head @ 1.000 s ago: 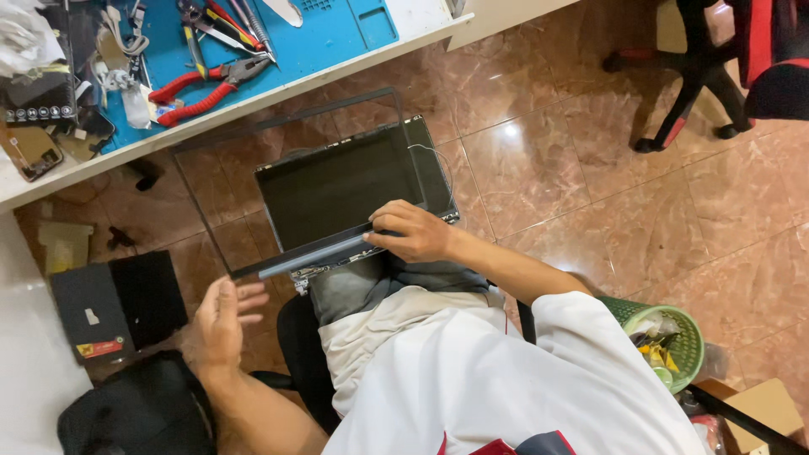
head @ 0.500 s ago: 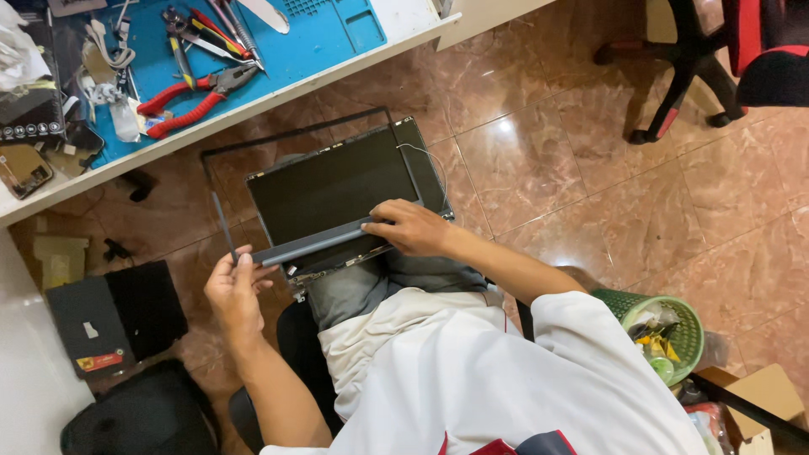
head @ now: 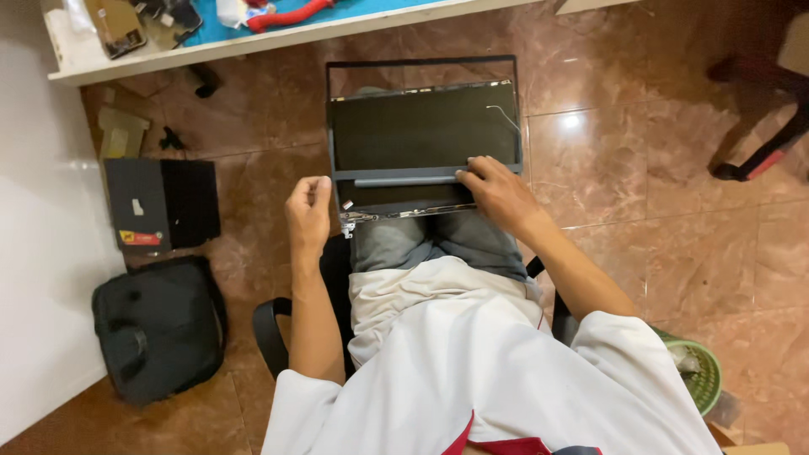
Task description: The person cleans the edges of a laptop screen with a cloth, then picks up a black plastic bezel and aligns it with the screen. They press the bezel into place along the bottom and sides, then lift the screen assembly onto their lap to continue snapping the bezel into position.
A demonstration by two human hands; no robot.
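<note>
— Resting on the person's knees is a laptop screen assembly [head: 421,139], dark panel up, with its thin black bezel frame [head: 420,62] standing off past the far edge. Why hold it that way?

— I judge the lap serves as a bench: the workbench [head: 253,42] lies further off, crowded with red-handled pliers [head: 286,15] and small parts.

— And the hands?

— The right hand [head: 497,190] lies flat on the grey strip [head: 404,180] along the panel's near edge, fingers pressing down, not curled round anything. It seems to pin the panel so it cannot slide.

— The left?

— The left hand [head: 308,211] hangs just left of the assembly's near-left corner, loosely curled, fingertips drawn together. Whether it pinches something tiny I cannot tell. It does not touch the panel.

— Anything else about?

— On the floor to the left, a flat black case [head: 160,202] and a black bag [head: 156,324]; near right, a green basket [head: 704,375].
</note>
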